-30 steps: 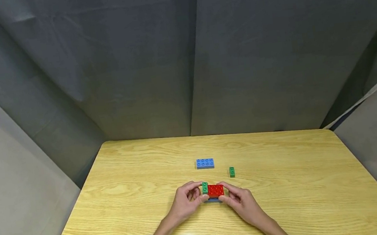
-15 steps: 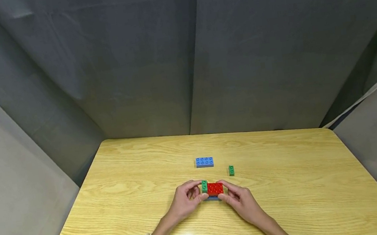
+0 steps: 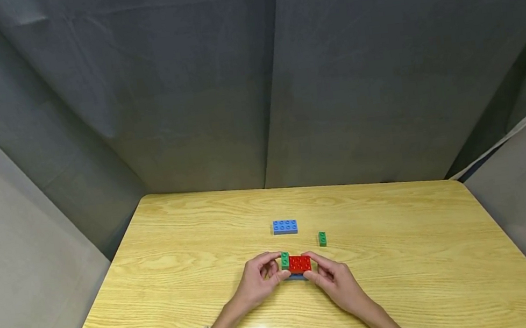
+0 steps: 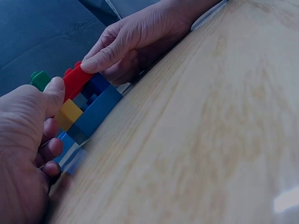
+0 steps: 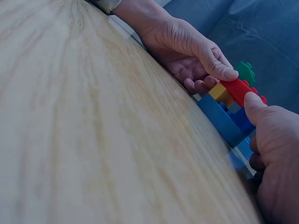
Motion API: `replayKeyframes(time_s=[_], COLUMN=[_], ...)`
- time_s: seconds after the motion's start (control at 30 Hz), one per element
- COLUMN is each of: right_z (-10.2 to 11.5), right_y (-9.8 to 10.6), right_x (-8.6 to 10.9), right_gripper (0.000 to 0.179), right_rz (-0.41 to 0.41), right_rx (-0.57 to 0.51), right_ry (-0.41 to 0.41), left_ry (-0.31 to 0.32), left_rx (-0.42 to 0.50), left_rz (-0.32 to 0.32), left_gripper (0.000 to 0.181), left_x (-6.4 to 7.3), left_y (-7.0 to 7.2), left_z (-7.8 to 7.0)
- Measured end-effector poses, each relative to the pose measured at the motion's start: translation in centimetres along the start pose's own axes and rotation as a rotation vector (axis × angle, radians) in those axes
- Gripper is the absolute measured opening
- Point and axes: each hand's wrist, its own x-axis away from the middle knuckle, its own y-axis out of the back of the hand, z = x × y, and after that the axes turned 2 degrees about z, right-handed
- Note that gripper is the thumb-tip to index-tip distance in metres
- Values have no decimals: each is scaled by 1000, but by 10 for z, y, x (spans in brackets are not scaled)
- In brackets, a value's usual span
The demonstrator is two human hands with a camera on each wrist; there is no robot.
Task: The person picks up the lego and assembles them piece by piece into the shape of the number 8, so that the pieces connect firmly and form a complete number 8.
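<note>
Between both hands stands a stack of toy building bricks. A long blue brick (image 4: 100, 113) forms its front base, with a yellow brick (image 4: 70, 114) and a dark blue brick (image 5: 243, 121) above it. Across these lies a red brick (image 3: 300, 264), and a small green brick (image 3: 285, 260) sits on its left end. My left hand (image 3: 256, 285) pinches the stack's left end at the red and green bricks, thumb in front. The right hand (image 3: 339, 282) pinches the red brick's right end between thumb and index finger. Part of the stack is hidden behind the thumbs.
Beyond the stack a loose blue brick (image 3: 285, 227) lies on the wooden table (image 3: 180, 249). A small green two-stud brick (image 3: 322, 239) lies right of it. Grey curtains (image 3: 189, 113) hang behind the table's far edge.
Both hands keep their hold on the stack with almost no motion. The whole head view has shifted very slightly.
</note>
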Motion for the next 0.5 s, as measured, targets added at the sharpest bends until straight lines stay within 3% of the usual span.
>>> replayKeyframes(time_s=[0.33, 0.5], right_z=[5, 0], right_y=[2, 3], right_x=[-1, 0], right_gripper=[40, 39], right_rz=[-9, -26], right_rx=[-6, -12], right_ry=[15, -31], left_ry=[-19, -20], left_rx=[-13, -30], left_rz=[23, 36], left_gripper=[39, 40], left_x=[0, -1], left_y=[2, 3], left_z=[2, 3])
